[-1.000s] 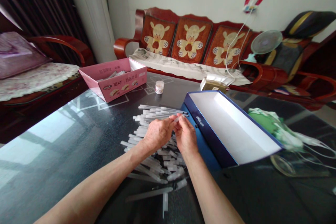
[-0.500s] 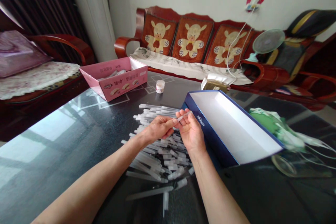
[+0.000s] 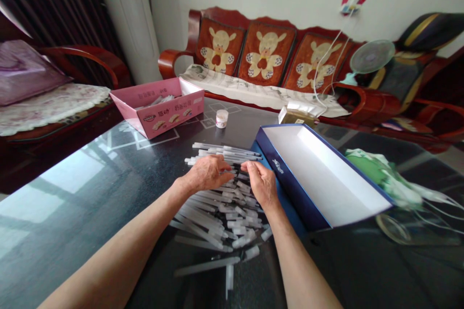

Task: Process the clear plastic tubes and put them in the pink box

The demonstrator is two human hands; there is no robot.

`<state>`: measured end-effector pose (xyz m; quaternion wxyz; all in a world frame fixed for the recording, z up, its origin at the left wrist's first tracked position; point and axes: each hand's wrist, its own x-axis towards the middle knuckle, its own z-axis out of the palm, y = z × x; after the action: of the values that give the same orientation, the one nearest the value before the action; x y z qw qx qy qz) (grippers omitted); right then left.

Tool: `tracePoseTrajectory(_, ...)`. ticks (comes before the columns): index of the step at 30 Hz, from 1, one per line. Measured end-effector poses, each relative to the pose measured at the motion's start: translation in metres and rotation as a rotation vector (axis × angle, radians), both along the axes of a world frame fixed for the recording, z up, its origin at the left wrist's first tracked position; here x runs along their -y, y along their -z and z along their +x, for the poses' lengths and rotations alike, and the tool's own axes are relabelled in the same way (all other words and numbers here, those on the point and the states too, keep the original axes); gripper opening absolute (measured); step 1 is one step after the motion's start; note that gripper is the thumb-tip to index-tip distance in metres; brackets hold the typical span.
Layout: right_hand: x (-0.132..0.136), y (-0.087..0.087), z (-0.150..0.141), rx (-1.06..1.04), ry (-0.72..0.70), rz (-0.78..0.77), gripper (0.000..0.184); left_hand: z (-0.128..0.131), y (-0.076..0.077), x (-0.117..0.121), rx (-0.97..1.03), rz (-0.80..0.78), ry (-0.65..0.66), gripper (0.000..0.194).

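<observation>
A loose pile of translucent white plastic tubes point(image 3: 217, 212) lies on the dark glass table point(image 3: 108, 178). A neater row of the tubes point(image 3: 224, 152) sits at the pile's far end. My left hand point(image 3: 206, 175) is palm down on the far part of the pile, fingers curled together onto the tubes. My right hand point(image 3: 261, 184) is beside it, also palm down, its bent fingertips pinching among the tubes. What either hand grips is hidden under the fingers. An open blue box with a white inside point(image 3: 290, 181) stands just right of my right hand.
A pink carton point(image 3: 159, 117) with items inside stands at the back left, with a small white jar point(image 3: 221, 119) near it. A tan packet point(image 3: 295, 115) lies behind the blue box. A green and white bundle with cords point(image 3: 377, 171) is at the right. A wooden sofa point(image 3: 264, 53) and a fan point(image 3: 371, 56) stand beyond.
Both hands held one tube up between them near the blue box. They have since dropped down onto the pile, and the raised tube is no longer seen.
</observation>
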<state>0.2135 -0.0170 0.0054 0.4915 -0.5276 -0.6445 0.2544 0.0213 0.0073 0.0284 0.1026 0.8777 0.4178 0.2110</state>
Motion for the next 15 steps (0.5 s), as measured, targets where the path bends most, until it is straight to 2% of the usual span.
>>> tracePoseTrajectory(3,-0.005,0.007,0.004,-0.003,0.108,0.043,0.029,-0.005,-0.004,-0.004,0.045,-0.017,-0.132,0.032)
tracePoseTrajectory(6,-0.009,0.011,0.007,0.077,0.149,0.070,0.025,-0.014,-0.003,-0.010,0.033,0.020,-0.238,0.031)
tracePoseTrajectory(11,-0.010,0.014,0.007,0.214,0.144,0.151,0.020,-0.026,0.003,-0.016,-0.061,0.049,-0.311,0.028)
tracePoseTrajectory(15,-0.010,0.018,0.006,0.283,0.095,0.111,0.021,-0.027,0.007,-0.016,-0.181,0.012,-0.280,0.024)
